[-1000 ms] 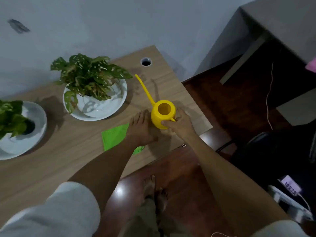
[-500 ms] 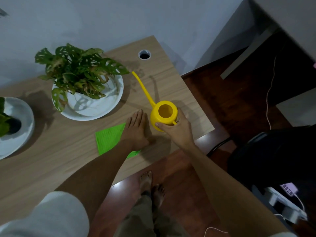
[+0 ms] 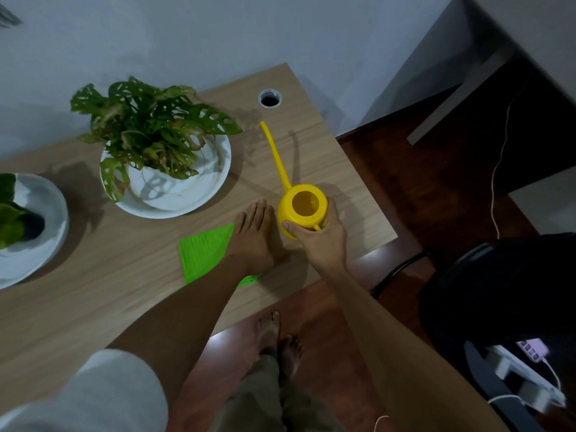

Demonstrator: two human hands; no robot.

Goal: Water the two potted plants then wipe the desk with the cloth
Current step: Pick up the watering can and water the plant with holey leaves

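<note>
A yellow watering can (image 3: pixel 300 194) with a long thin spout stands on the wooden desk (image 3: pixel 93 307), spout pointing away from me. My right hand (image 3: pixel 321 238) is closed around its body and handle. My left hand (image 3: pixel 254 238) lies flat on the desk beside the can, resting on a corner of the green cloth (image 3: pixel 202 254). A leafy potted plant (image 3: pixel 149 132) sits in a white dish (image 3: pixel 199 198) behind the cloth. The second potted plant (image 3: pixel 12 219) in its own white dish (image 3: pixel 46 238) is cut off at the left edge.
A cable hole (image 3: pixel 270 98) is in the desk's far corner, near the grey wall. The desk's right edge drops to a dark wooden floor, where a black chair (image 3: pixel 498 291) stands. A power strip (image 3: pixel 523 375) lies at lower right. My bare feet (image 3: pixel 277 335) stand below the desk edge.
My right hand has closed more fully around the watering can. The can stays on the desk and my left hand stays flat on the cloth. The camera view shifted slightly.
</note>
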